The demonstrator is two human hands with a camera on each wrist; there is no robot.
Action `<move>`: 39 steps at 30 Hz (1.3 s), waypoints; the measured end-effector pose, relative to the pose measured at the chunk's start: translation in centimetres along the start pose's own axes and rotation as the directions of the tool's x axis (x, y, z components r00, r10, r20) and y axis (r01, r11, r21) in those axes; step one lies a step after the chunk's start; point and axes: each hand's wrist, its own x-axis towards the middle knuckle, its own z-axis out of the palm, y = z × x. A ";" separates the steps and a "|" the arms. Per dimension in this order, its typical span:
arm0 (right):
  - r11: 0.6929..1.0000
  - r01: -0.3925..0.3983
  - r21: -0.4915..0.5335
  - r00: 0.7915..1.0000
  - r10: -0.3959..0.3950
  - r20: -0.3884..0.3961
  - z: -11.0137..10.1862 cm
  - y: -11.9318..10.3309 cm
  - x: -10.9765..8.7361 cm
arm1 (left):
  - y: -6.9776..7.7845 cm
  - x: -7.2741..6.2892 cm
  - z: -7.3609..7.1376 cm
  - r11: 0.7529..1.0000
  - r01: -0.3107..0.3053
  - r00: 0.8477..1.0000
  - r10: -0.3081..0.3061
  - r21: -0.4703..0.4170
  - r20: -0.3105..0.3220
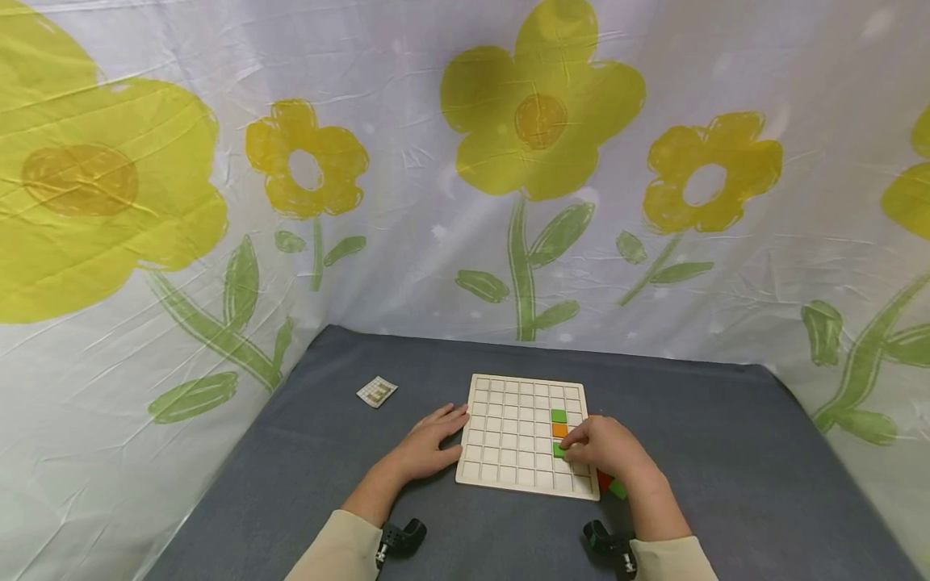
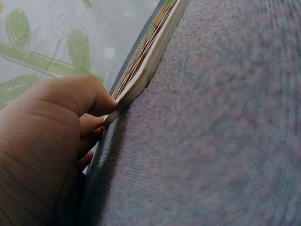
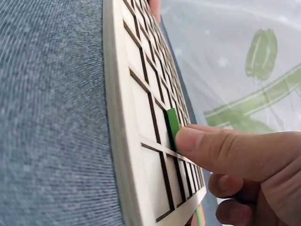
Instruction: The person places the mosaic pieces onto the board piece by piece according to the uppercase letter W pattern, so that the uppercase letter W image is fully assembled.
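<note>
A pale wooden grid board [image 1: 508, 432] lies on the cloth between both hands. My left hand [image 1: 427, 448] rests at its left edge; the thumb and fingertips touch the rim in the left wrist view, the fingers relaxed. My right hand [image 1: 613, 448] reaches over the right side of the board and pinches a green square tile [image 3: 173, 126] between thumb and forefinger, low in a grid cell. Above that tile in the same column sit an orange tile [image 1: 559, 430] and another green tile [image 1: 559, 415]. The right fingertips partly cover the pinched tile.
Loose tiles, among them a red tile [image 1: 605, 480] and a green tile [image 1: 618, 489], lie by the board's right edge, partly under the right hand. A small patterned card [image 1: 377, 391] lies at the left back of the dark cloth [image 1: 697, 452]. A flowered curtain [image 1: 407, 266] hangs behind.
</note>
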 end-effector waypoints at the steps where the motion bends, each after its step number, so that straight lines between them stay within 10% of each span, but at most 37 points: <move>1: 1.000 -0.001 -0.001 1.000 0.001 -0.008 0.0 0.0 0.0 | 0.0 0.0 0.0 1.000 0.000 1.000 0.000 0.001 0.000; 39: 0.988 -0.052 0.148 0.992 0.068 -0.107 -3.4 4.8 -1.4 | -0.3 0.1 0.2 1.000 -0.007 1.000 0.007 0.006 -0.005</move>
